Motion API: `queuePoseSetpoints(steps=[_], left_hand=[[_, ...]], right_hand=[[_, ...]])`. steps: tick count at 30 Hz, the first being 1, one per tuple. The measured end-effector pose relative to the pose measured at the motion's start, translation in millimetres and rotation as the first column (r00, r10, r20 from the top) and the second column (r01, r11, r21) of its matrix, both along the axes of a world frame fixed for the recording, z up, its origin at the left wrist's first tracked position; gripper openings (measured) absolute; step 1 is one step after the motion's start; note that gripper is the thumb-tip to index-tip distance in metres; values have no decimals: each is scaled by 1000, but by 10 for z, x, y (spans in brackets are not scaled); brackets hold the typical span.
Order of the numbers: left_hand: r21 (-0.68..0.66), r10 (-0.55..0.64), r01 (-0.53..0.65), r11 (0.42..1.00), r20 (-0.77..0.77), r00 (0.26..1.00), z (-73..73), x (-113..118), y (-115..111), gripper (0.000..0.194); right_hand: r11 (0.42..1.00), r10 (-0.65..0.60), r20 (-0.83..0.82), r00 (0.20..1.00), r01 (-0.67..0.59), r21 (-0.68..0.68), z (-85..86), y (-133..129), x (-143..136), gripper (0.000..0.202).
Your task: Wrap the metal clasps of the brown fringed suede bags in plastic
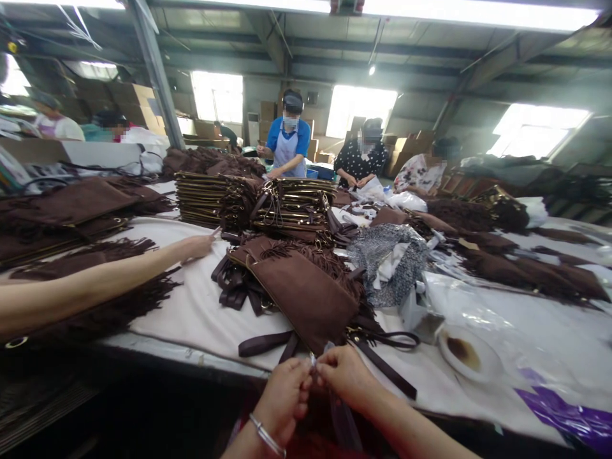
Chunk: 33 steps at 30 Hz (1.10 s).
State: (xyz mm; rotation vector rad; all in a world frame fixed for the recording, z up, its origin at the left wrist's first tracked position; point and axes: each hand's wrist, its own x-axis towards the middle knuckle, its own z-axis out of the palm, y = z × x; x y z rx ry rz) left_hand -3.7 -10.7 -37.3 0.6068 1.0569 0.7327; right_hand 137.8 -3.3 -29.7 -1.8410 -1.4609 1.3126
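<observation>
At the table's front edge a dark brown fringed bag [310, 287] lies with its gold zipper side slanting down toward me. My left hand [287, 390], with a silver bangle on its wrist, is closed in a pinch at the bag's near corner. Right beside it, my right hand [348, 376] is also closed, its fingertips meeting the left ones around a small pale piece. Clear plastic shows above and below the right fingers, like a strip [345, 424] held there. Exactly what the left fingertips grip is hidden. Brown straps [387, 370] lie around the bag.
Another person's arm [124, 277] reaches in from the left. Stacked brown bags [215, 197] stand behind the near bag. To the right are a grey speckled cloth [389, 261], a white dish with brown residue [471, 354] and purple plastic [568, 414]. Several people work across the table.
</observation>
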Motion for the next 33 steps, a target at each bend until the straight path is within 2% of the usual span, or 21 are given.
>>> queuePoseSetpoints(steps=[2,4,9,12,14,16,18,22,24,26,28,30,31,33], left_hand=[[40,6,-1,999,-126,992,7,-2,-14,45],[59,10,1,998,-184,983,11,-4,-30,45],[-34,-7,7,999,-2,1000,35,3,-79,44],[-113,11,3,994,130,992,49,30,-108,44],[-112,6,13,994,161,987,53,58,-133,42],[-61,4,2,998,97,995,43,87,-167,39],[14,23,-22,1000,-36,999,15,108,-202,38],[218,51,18,976,-306,951,-44,123,-252,37],[342,85,70,937,-418,904,-33,133,-274,37],[429,103,136,893,-490,866,11,144,-303,37],[471,62,215,856,-506,861,64,139,-335,37],[495,-2,270,826,-476,879,95,105,-359,34],[494,-22,272,825,-453,891,93,78,-362,34],[444,-4,195,874,-395,919,52,16,-347,39]], right_hand=[[998,23,23,999,-25,62,-40,-18,21,24],[994,39,34,999,-42,98,-41,-36,35,25],[994,35,13,999,-36,100,41,-59,-1,25],[997,-12,65,998,7,78,68,-44,-34,23],[998,-22,103,994,15,68,66,-35,-32,23],[998,0,123,992,-8,68,56,-39,-4,24],[998,28,87,996,-32,52,44,-63,39,24],[999,-7,-172,985,-2,-49,33,-163,81,25],[995,-63,-355,933,31,-96,22,-221,50,34],[986,-140,-530,836,69,-152,-1,-270,-2,39],[964,-254,-634,730,136,-230,-23,-301,-48,40],[935,-349,-672,653,200,-292,-24,-313,-70,41],[926,-374,-684,626,216,-309,-13,-314,-72,41],[921,-385,-709,590,203,-332,25,-314,-66,40]])
